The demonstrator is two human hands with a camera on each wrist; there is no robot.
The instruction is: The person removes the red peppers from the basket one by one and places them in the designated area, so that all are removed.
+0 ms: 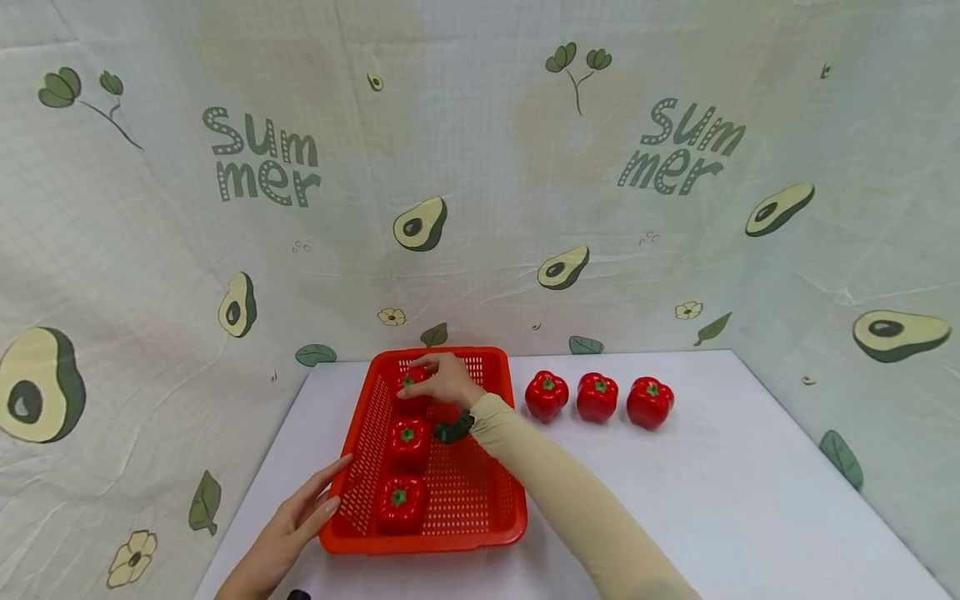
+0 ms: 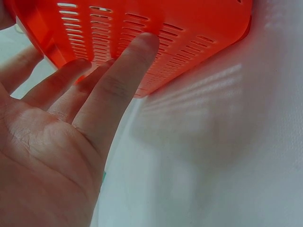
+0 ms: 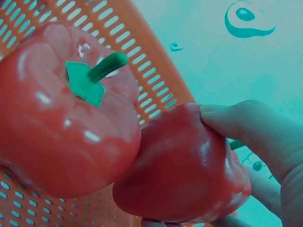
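Note:
In the head view, my right hand (image 1: 444,382) reaches to the far left corner of a red perforated plastic basket (image 1: 486,533). Its thumb and fingers grip a glossy red bell pepper (image 3: 177,165), tilted with its green stem toward the palm in the right wrist view. Beside it sits another bell pepper (image 3: 61,137), stem up. A row of peppers runs down the basket's left side, including a middle one (image 1: 408,442) and a near one (image 1: 402,504). My left hand (image 1: 288,521) touches the basket's left rim, its straight fingers (image 2: 116,85) against the outer wall.
To the right of the basket, three more red bell peppers (image 1: 547,395) (image 1: 597,397) (image 1: 650,402) stand in a row on the white table (image 1: 675,500). A pale curtain (image 1: 480,150) printed with avocados closes off the back and sides. A small dark object (image 1: 298,595) shows at the bottom edge.

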